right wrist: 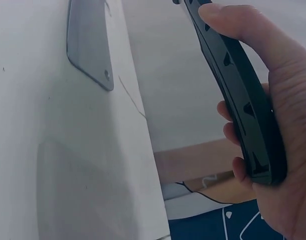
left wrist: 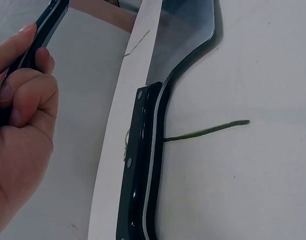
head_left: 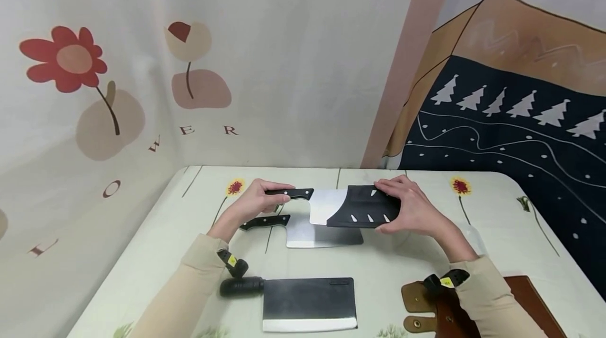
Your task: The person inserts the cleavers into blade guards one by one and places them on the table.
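A cleaver (head_left: 325, 205) is held up above the table, its blade partly inside a black slotted blade sheath (head_left: 366, 206). My left hand (head_left: 253, 202) grips the cleaver's black riveted handle, its fingers curled round it in the left wrist view. With thumb and fingers, my right hand (head_left: 413, 206) grips the far end of the sheath (right wrist: 247, 110) by its edges. Just below lies a second cleaver (head_left: 312, 233) with a similar black handle (left wrist: 140, 160); the raised one overlaps part of its blade. The tip end of the raised blade is hidden in the sheath.
Nearer me lies a third cleaver (head_left: 307, 301) with a dark blade and round black handle. A brown leather sheath (head_left: 532, 296) with snap straps is at the front right, partly under my right forearm. A clear, faint object (head_left: 475, 239) sits beside the right wrist. Curtains hang behind the table.
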Motion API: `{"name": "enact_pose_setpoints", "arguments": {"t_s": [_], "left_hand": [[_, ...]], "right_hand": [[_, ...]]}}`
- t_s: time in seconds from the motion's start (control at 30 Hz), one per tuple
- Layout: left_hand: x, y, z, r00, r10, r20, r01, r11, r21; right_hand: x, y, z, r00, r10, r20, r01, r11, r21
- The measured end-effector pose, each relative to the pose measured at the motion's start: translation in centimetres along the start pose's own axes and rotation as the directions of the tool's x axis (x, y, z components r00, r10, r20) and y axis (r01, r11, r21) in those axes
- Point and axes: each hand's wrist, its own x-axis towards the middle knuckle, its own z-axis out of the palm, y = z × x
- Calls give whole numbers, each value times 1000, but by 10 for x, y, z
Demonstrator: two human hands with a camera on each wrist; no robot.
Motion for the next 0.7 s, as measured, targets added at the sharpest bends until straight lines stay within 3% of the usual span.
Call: {"name": "enact_pose_setpoints", "arguments": {"t_s": [0.37, 0.7], "left_hand": [[1, -2, 2, 999, -32, -36, 34, 999, 42], [0, 0, -13, 996, -55, 73, 58, 998, -40]], "right_hand": [[2, -2, 3, 1000, 9, 11, -8, 999, -39], [0, -5, 6, 999, 26, 33, -27, 999, 42]]}}
